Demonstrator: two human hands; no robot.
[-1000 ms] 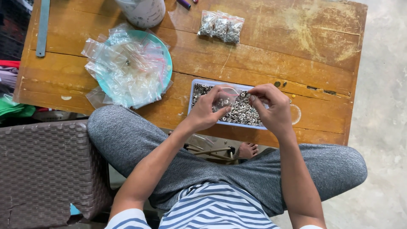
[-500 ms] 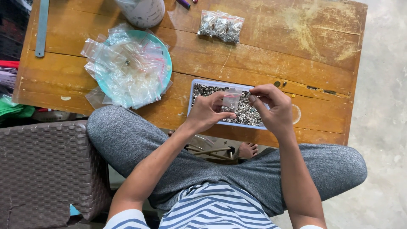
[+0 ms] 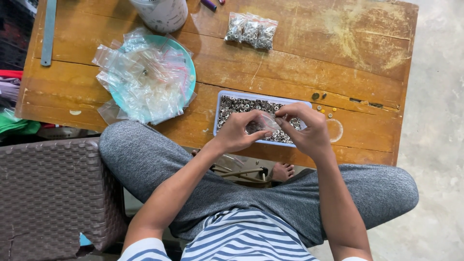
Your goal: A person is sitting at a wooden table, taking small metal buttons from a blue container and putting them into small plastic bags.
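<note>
My left hand [image 3: 238, 131] and my right hand [image 3: 305, 130] together pinch a small clear plastic bag [image 3: 262, 123] with small metal pieces in it. They hold it just above a shallow blue tray [image 3: 217, 112] full of small silver metal rings, which lies near the front edge of a worn wooden table [image 3: 309, 58]. The hands hide much of the tray's front half.
A teal plate [image 3: 187, 63] heaped with empty clear bags sits at the left. Filled small bags [image 3: 251, 30] lie at the back, beside a white cup [image 3: 162, 13]. A metal ruler [image 3: 47, 30] lies far left. A brown wicker chair [image 3: 48, 193] stands at lower left.
The two hands have come closer together on the small bag over the tray, and the bag now sits lower between the fingertips.
</note>
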